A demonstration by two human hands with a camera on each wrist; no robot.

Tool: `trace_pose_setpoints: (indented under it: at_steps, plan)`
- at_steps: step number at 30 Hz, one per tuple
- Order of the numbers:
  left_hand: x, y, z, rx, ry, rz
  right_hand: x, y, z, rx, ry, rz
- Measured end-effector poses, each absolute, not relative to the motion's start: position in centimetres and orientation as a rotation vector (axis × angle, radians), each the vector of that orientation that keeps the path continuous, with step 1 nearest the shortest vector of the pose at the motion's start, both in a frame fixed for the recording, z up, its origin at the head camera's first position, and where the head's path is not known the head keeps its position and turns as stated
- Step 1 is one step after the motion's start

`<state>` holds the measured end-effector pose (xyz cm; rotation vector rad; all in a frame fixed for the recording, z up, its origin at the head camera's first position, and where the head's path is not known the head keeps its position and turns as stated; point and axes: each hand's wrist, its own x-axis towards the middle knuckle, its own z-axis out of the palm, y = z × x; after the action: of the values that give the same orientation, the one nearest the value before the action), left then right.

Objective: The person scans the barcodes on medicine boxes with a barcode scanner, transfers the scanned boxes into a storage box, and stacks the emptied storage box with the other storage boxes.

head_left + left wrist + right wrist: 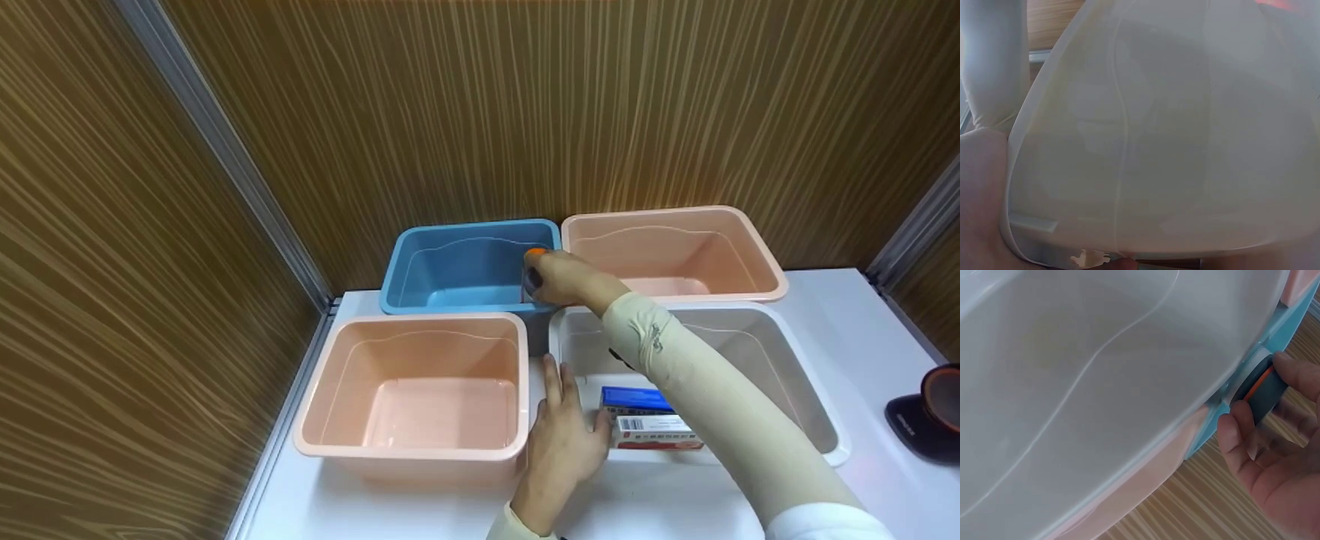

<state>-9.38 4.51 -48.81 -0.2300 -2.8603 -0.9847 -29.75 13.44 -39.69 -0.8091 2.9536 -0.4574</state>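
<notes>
My right hand point(564, 276) reaches over the right side of the blue bin point(396, 270). Between its thumb and fingers it grips a dark grey object point(1268, 395) with an orange band and a pale end, seen closely in the right wrist view; its exact kind I cannot tell. At the near left corner of the white bin point(795, 375), my left hand point(564, 446) rests with two fingers stretched forward along the rim and the thumb out to the right. Beside that thumb, a blue box point(637, 397) and a white barcoded box point(656, 429) lie in the white bin.
A peach bin point(420, 454) stands at the near left, another peach bin point(750, 259) at the back right. A black device with an orange ring point(926, 420) sits on the white table point(847, 315) at the right. Wood-grain panels point(480, 112) enclose the back and sides.
</notes>
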Motion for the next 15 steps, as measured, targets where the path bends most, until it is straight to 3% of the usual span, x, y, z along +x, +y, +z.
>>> trace_pose_setpoints:
  at_steps: [15]
  plan:
    - [-9.3, 4.3, -48.5, -0.225, -2.918, -1.021, -28.6, 15.2, -38.9, -0.692, 2.936, -0.493]
